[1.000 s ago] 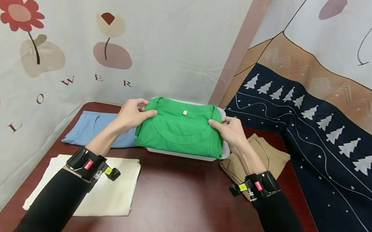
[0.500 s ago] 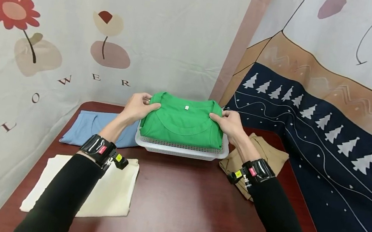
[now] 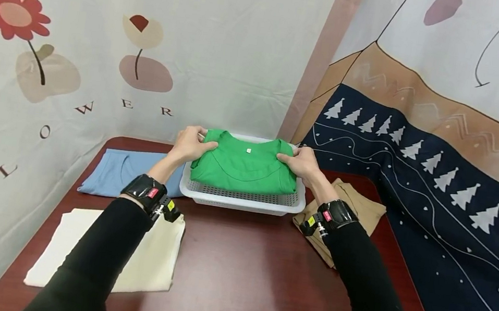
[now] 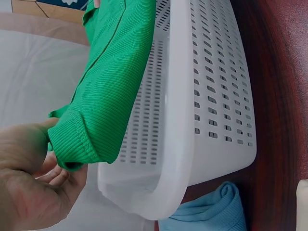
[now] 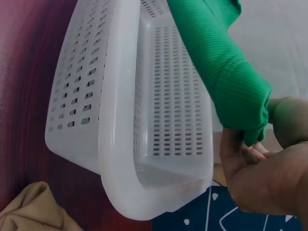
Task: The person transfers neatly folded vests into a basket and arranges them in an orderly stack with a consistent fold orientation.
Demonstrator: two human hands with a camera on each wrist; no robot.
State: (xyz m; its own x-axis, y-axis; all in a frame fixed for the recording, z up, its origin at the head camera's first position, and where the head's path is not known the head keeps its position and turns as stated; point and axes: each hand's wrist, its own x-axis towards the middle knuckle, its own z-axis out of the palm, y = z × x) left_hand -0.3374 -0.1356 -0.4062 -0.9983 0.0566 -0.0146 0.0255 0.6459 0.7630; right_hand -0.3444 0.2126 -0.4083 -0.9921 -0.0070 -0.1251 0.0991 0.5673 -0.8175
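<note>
A folded green T-shirt (image 3: pixel 245 170), neckline and small white label at the far side, hangs over a white perforated basket (image 3: pixel 240 204). My left hand (image 3: pixel 189 145) pinches its left side, thumb on top and fingers beneath. On the other side my right hand (image 3: pixel 301 162) grips it in the same way. In the left wrist view the shirt (image 4: pixel 113 77) is above the basket (image 4: pixel 179 96), whose visible floor is bare. The right wrist view shows the shirt's rolled end (image 5: pixel 240 91) held at the basket's far side. Part of the basket's inside is hidden by the shirt.
A folded blue garment (image 3: pixel 105 173) lies left of the basket, and a cream folded cloth (image 3: pixel 151 258) nearer on the left. Khaki folded clothing (image 3: pixel 361 204) lies to the right. Printed curtains (image 3: pixel 245 44) stand behind the dark red table (image 3: pixel 233 279).
The green T-shirt has moved away from me, uncovering the basket's near rim and part of its inside. It rose, then dipped slightly. Both hands kept hold as my arms reached farther forward.
</note>
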